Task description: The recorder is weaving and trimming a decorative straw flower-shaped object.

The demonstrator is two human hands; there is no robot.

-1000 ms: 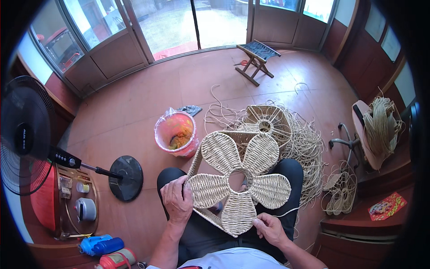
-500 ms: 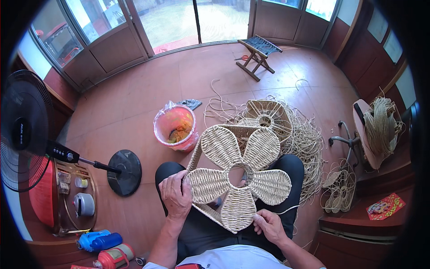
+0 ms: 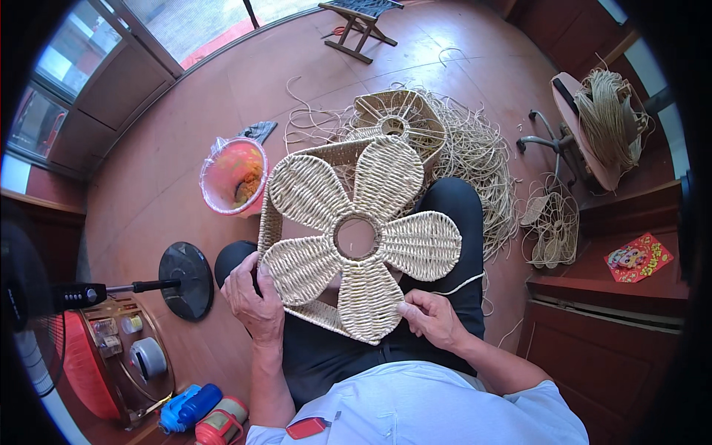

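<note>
A woven straw flower basket (image 3: pixel 371 300) with several broad petals round an open central ring rests across my lap, its flat flower face turned up. My left hand (image 3: pixel 254 297) is closed on its left edge, thumb on top beside the left petal. At the right side of the lowest petal my right hand (image 3: pixel 434 319) pinches the woven rim with thumb and fingers. A pale straw cord (image 3: pixel 466 283) trails from near my right hand over my right thigh. The basket's underside is hidden.
Beyond my knees lie an unfinished woven basket (image 3: pixel 437 141) and a heap of loose cord (image 3: pixel 478 159). A pink lined bucket (image 3: pixel 210 178) stands at left, near the fan base (image 3: pixel 185 282). A swivel chair (image 3: pixel 571 137) holds a cord bundle. Farther off is a folding stool (image 3: pixel 362 33).
The view has tilted down and swung right, so the floor things sit higher and farther left. Both hands stay at the flower basket, which has turned slightly.
</note>
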